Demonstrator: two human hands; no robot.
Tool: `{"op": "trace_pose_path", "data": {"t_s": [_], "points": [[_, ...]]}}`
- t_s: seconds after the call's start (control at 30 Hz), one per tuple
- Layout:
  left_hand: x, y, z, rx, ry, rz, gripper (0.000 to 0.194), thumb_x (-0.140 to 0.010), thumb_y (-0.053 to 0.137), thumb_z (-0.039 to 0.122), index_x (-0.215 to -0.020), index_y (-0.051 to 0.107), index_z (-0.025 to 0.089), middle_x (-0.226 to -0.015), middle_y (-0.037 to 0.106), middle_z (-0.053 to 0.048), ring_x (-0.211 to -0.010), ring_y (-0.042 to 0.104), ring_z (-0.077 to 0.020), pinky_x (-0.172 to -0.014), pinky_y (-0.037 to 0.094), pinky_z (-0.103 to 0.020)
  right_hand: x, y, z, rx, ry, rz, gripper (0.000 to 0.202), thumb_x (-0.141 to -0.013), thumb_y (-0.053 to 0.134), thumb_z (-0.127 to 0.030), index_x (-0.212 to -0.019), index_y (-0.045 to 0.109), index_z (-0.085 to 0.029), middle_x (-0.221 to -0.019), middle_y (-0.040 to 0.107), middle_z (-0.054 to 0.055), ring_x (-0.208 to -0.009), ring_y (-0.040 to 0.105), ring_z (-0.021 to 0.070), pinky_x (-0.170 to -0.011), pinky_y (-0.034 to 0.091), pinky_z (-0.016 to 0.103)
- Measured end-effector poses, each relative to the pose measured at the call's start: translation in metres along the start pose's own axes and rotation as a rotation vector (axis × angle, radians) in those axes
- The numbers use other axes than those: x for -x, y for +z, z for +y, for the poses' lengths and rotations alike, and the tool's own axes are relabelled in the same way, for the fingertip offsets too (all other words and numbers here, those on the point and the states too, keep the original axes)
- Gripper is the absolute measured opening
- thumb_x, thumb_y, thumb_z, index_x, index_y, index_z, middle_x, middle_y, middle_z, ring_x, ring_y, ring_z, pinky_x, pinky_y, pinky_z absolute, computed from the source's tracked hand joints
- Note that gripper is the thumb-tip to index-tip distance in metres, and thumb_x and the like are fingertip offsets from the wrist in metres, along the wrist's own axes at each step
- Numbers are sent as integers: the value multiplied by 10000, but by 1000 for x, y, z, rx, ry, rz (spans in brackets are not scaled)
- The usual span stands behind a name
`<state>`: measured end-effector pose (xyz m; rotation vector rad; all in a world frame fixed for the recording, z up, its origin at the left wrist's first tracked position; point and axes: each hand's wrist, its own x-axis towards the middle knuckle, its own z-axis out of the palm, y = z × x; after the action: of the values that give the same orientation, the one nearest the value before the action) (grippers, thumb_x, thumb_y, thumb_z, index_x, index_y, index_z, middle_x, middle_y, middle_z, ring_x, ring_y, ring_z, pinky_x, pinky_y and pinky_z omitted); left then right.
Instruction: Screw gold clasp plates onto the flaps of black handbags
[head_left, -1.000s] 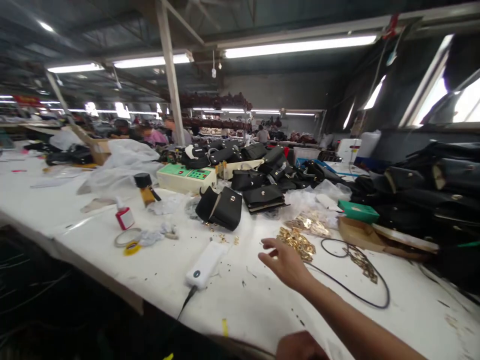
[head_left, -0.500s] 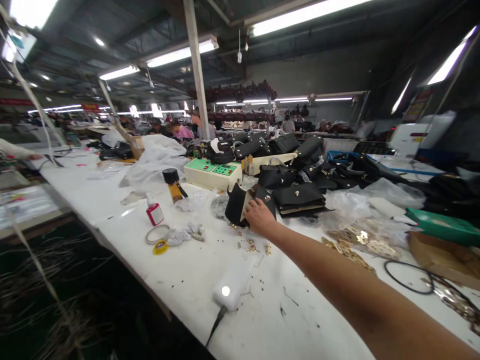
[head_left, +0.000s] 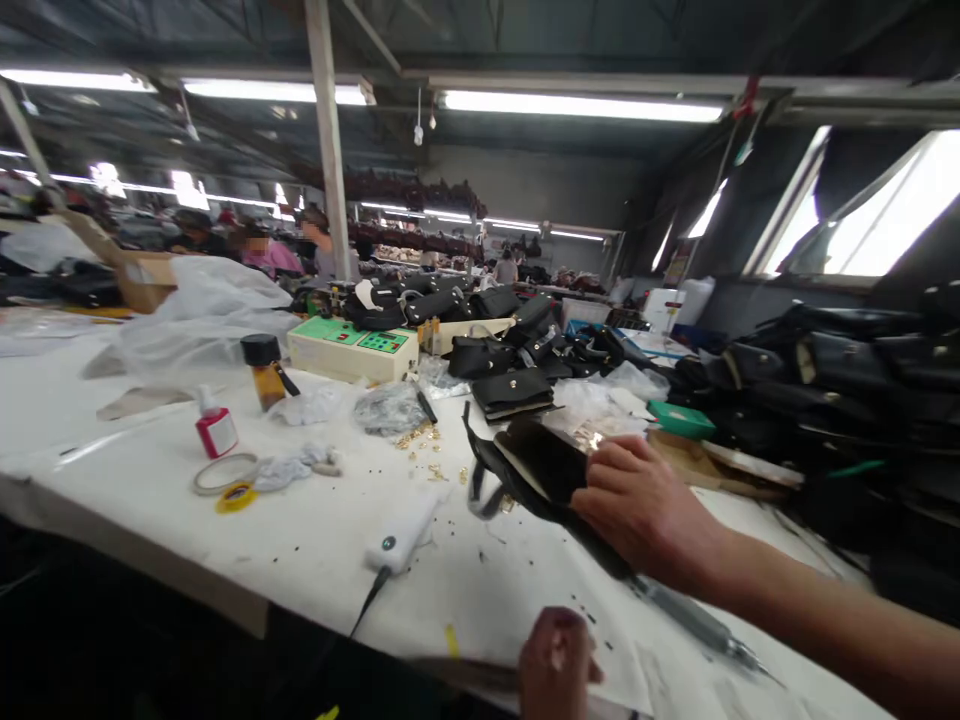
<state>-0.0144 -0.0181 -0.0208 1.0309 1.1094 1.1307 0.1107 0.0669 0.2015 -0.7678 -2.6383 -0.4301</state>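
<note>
A black leather-look bag (head_left: 536,465) with its mouth gaping hangs tilted over the white table, and my right hand (head_left: 645,505) is closed around its right side. A grey strap loop dangles from its left end. My left hand (head_left: 556,650) is at the table's front edge, below the bag and apart from it; its fingers are curled, and anything inside them is hidden. Beneath my right forearm lies a grey screwdriver-like tool (head_left: 697,620) with a pointed metal tip. Small gold metal fittings (head_left: 424,440) are scattered left of the bag.
A white corded device (head_left: 405,530) lies on the table (head_left: 300,620). Further left are a red bottle (head_left: 216,425), an amber jar (head_left: 266,375) and tape rolls (head_left: 236,497). Behind stand a green-topped control box (head_left: 352,350) and piled black bags (head_left: 480,355); more bags (head_left: 847,370) fill the right.
My right hand has lifted the bag from beside the gold fittings and brought it nearer and to the right. My left hand has come into view. The camera has turned right.
</note>
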Motion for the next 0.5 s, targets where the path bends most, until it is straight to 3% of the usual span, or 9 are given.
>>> {"op": "trace_pose_path", "data": {"t_s": [0.07, 0.13, 0.2, 0.27, 0.33, 0.4, 0.5], "points": [[14, -9, 5, 182, 24, 236, 566, -847, 544, 747, -901, 647, 193, -675, 633, -35, -602, 585, -176, -596, 493, -305, 47, -30, -21, -20, 21, -5, 240, -1017, 508, -209, -810, 629, -216, -750, 609, 28, -806, 523, 192, -900, 349, 396], [31, -19, 17, 284, 59, 446, 664, -822, 528, 803, -1057, 633, 190, -916, 687, -79, -708, 611, -188, -572, 490, -290, 88, -46, -41, -31, 20, -26, 189, -1011, 507, -193, -867, 626, -220, -783, 629, 25, -831, 542, 190, -955, 358, 409], [44, -27, 36, 226, 143, 537, 697, -828, 563, 772, -1219, 602, 196, -1180, 664, -112, -932, 636, -215, -707, 534, -296, 120, -49, -62, -37, 5, -50, 158, -1014, 495, -197, -937, 631, -221, -789, 637, 24, -859, 557, 193, -1001, 362, 419], [50, -30, 56, 98, 190, 481, 729, -810, 640, 720, -1313, 573, 196, -1320, 624, -127, -1135, 616, -258, -829, 535, -312, 142, -39, -86, -60, -1, -47, 177, -1026, 473, -219, -949, 632, -229, -754, 629, 21, -844, 555, 196, -1008, 380, 422], [52, -30, 69, 1, 129, 347, 776, -747, 750, 655, -1325, 578, 166, -1284, 655, -150, -1125, 644, -289, -881, 542, -358, 157, -20, -111, -94, 3, -3, 206, -1020, 478, -221, -873, 622, -238, -703, 610, 15, -795, 539, 195, -991, 402, 417], [52, -31, 73, -46, 66, 295, 706, -733, 782, 600, -1257, 644, 148, -1195, 709, -148, -1090, 675, -308, -931, 539, -412, 167, 5, -135, -122, 6, 61, 219, -983, 536, -207, -771, 587, -232, -646, 575, 3, -744, 511, 186, -965, 416, 402], [55, -35, 67, -34, 66, 333, 524, -727, 816, 503, -1119, 741, 162, -1130, 758, -118, -1147, 672, -319, -1046, 494, -452, 174, 39, -161, -142, 26, 94, 244, -918, 626, -201, -692, 534, -211, -612, 539, -9, -712, 483, 172, -890, 418, 372]]}}
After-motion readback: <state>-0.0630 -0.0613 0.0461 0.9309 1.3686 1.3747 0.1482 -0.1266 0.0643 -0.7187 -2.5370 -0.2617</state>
